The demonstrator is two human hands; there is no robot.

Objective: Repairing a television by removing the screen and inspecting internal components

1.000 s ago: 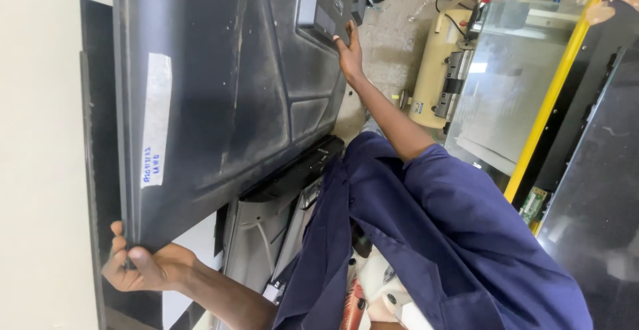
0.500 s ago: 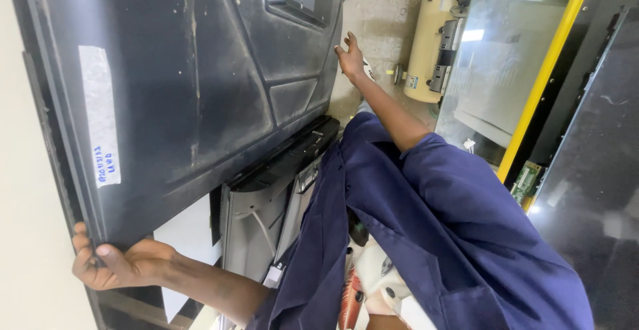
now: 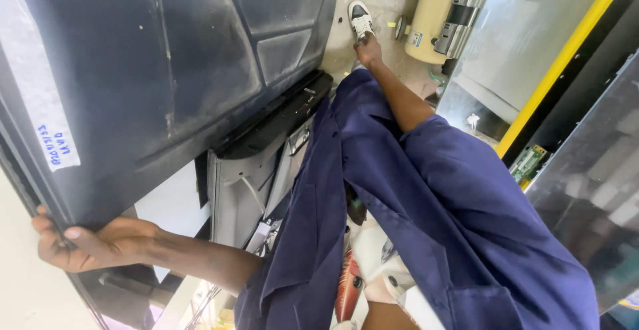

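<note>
A large black moulded panel point(image 3: 166, 70) with a white label point(image 3: 40, 90) fills the left of the view, standing on edge. My left hand point(image 3: 86, 243) grips its near edge at the lower left, fingers curled around it. My right hand point(image 3: 368, 49) reaches out from a blue sleeve to the panel's far corner. It sits just beside the edge, close to a white shoe point(image 3: 360, 18), and its fingers are hidden from view.
A grey metal chassis point(image 3: 239, 197) with cables stands under the panel. A cream cylinder point(image 3: 432, 14), a shiny metal sheet point(image 3: 526, 30), a yellow bar point(image 3: 559, 64) and a green circuit board point(image 3: 528, 162) lie to the right. My blue coat point(image 3: 432, 223) hangs below.
The panel now looms closer and larger in view. My right hand has slid along its far edge towards the corner and looks slightly apart from it. The left grip is unchanged.
</note>
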